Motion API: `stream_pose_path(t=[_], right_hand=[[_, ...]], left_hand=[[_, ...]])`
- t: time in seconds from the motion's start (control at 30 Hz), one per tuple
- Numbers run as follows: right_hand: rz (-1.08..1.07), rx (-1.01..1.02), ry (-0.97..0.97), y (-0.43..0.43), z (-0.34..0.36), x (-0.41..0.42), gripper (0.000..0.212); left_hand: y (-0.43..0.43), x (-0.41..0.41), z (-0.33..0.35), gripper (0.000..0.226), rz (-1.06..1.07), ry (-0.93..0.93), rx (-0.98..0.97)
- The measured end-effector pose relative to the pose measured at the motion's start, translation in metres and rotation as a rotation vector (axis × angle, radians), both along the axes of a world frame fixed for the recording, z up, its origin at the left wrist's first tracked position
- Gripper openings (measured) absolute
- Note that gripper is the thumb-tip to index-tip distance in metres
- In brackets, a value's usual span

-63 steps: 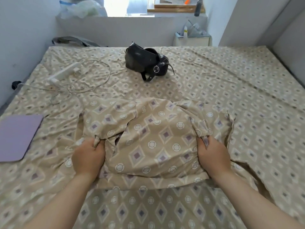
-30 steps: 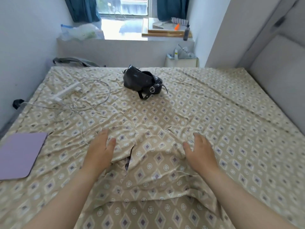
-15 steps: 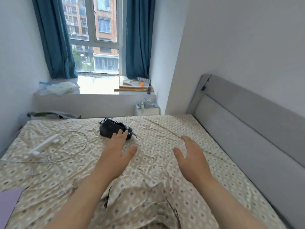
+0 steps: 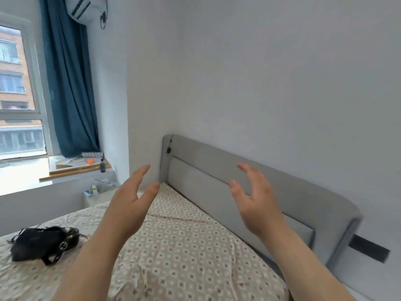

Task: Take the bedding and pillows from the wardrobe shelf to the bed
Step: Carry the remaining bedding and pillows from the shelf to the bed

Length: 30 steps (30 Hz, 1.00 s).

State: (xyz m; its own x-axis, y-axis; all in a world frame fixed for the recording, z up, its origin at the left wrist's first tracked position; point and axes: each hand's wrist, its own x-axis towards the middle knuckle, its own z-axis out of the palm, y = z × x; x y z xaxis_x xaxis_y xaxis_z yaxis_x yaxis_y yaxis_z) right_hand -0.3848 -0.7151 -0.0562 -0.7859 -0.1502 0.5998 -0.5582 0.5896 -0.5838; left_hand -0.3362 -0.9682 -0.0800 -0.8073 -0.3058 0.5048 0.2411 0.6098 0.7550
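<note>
The bed (image 4: 191, 242) is covered with a beige sheet printed with small diamonds. Both my hands are raised in the air above it and hold nothing. My left hand (image 4: 132, 203) has its fingers straight and pointing up toward the headboard. My right hand (image 4: 253, 198) is spread with the fingers slightly bent. The folded patterned bedding that I put down lies below the frame and is out of sight. The wardrobe is not in view.
A grey padded headboard (image 4: 249, 192) runs along the white wall on the right. A black bag (image 4: 43, 244) lies on the bed at the left. Behind it are a window ledge (image 4: 65, 170) with small items, a blue curtain (image 4: 69, 83) and a small bedside stand (image 4: 95, 192).
My hands let go of the patterned bedding on the bed and rose into the air. The view swung up and to the right, toward the headboard and wall.
</note>
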Motion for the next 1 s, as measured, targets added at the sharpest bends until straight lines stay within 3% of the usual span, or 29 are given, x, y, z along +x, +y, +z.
stream_pose_path(t=[0.27,0.4,0.6,0.73,1.0], right_hand=[[-0.201,-0.117,-0.068,0.169,-0.014,0.081,0.051],[-0.337,-0.15,-0.076,0.234,-0.017,0.123,0.05],[-0.643,-0.225,-0.098,0.326,-0.02,0.204,0.046],[-0.873,-0.271,-0.087,0.376,-0.026,0.254,0.046],[-1.383,-0.167,-0.05,0.425,-0.016,0.33,0.061]], left_hand=[[0.159,0.021,0.015,0.067,-0.265,-0.013,-0.016],[0.231,0.026,0.012,0.053,-0.408,0.027,-0.043],[0.347,0.03,0.011,0.049,-0.698,-0.018,-0.072],[0.428,0.031,0.012,0.063,-0.939,0.011,-0.094],[0.57,0.041,0.014,0.045,-1.407,-0.038,-0.051]])
